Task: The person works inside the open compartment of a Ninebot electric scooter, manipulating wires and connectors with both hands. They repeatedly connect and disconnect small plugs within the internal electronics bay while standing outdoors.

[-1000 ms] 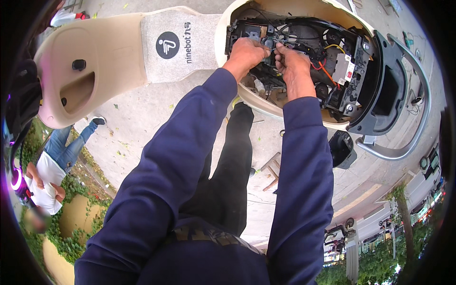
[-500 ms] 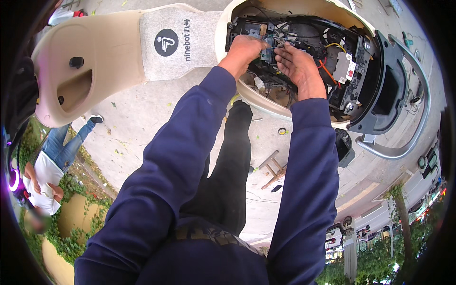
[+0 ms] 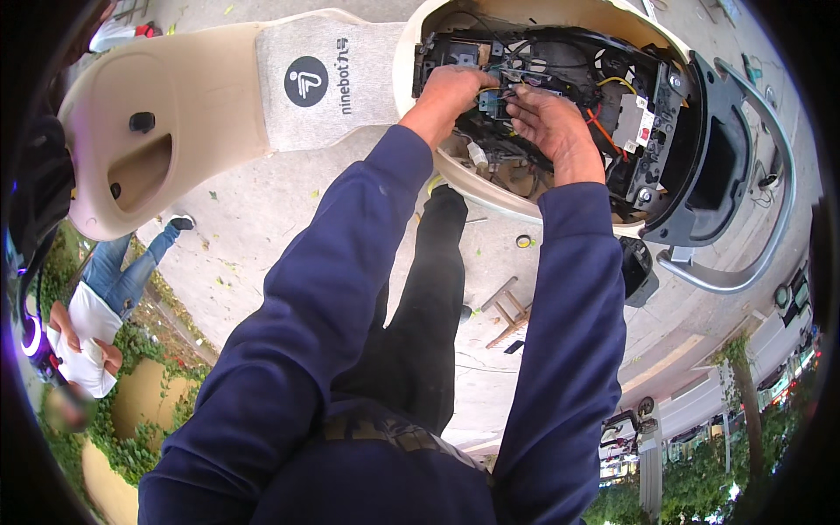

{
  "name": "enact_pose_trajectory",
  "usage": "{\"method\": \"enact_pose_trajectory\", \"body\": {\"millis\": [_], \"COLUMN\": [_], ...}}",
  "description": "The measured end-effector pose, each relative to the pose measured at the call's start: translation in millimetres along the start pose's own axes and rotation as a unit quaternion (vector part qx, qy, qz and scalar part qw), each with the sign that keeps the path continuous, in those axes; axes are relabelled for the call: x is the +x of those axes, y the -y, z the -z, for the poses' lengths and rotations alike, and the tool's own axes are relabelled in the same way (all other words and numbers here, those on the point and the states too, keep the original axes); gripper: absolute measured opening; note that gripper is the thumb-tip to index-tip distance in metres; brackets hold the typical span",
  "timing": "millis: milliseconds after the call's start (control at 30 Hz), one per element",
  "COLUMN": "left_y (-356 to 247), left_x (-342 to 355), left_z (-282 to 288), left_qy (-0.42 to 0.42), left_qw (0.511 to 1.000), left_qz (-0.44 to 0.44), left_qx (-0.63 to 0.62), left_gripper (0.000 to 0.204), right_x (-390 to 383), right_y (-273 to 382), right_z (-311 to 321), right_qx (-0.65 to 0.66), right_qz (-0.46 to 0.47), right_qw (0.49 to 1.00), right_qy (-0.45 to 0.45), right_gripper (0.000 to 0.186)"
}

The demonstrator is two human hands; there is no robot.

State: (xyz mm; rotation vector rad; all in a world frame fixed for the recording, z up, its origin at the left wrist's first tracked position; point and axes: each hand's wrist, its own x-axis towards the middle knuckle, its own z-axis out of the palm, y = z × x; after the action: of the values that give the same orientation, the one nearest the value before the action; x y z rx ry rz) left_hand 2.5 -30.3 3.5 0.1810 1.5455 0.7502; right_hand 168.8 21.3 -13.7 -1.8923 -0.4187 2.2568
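At the upper centre of the frame, a thin wire [image 3: 501,88] runs between the two hands, above the open underseat bay of a cream scooter [image 3: 201,83]. The left hand [image 3: 450,96] is closed in a pinch, thumb against forefinger, on the wire's left part; the right hand [image 3: 555,122] pinches its other part with thumb and forefinger, its remaining fingers loosely curled. The step in hand looks like fine wiring work, perhaps joining or preparing wire ends; whether the wire is bared or joined is too small to tell. The next move seems to call for keeping both pinches steady and clear of neighbouring leads. Compared with one second ago, the right hand sits farther right, and the tape roll [image 3: 524,241] beside the right sleeve [image 3: 573,306] shows fully.
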Motion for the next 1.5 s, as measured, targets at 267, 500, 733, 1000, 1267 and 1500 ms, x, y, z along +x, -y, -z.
{"method": "enact_pose_trajectory", "body": {"millis": [267, 500, 733, 1000, 1267, 1500], "left_y": [19, 24, 20, 25, 28, 16], "left_x": [12, 18, 14, 20, 22, 14], "left_z": [1, 2, 2, 3, 3, 1], "left_qy": [0.007, -0.014, -0.026, -0.023, -0.018, -0.033], "left_qw": [0.976, 0.978, 0.972, 0.983, 0.983, 0.953], "left_qz": [-0.11, -0.088, -0.083, -0.072, -0.065, -0.074], "left_qx": [0.186, 0.188, 0.219, 0.169, 0.169, 0.293], "left_gripper": [0.029, 0.031, 0.026, 0.026, 0.027, 0.032], "right_x": [3, 7, -2, 3, 14, 7], "right_y": [-1, -1, -1, -7, -13, -7], "right_z": [-4, 0, -8, -14, -13, -31], "right_qx": [-0.014, 0.038, -0.083, -0.17, -0.388, -0.537], "right_qz": [-0.006, -0.025, -0.015, 0.073, 0.171, 0.192], "right_qw": [1.0, 0.998, 0.996, 0.983, 0.904, 0.802], "right_qy": [0.01, 0.045, 0.031, 0.002, -0.048, -0.176], "right_gripper": [0.011, 0.015, 0.015, 0.013, 0.018, 0.024]}}
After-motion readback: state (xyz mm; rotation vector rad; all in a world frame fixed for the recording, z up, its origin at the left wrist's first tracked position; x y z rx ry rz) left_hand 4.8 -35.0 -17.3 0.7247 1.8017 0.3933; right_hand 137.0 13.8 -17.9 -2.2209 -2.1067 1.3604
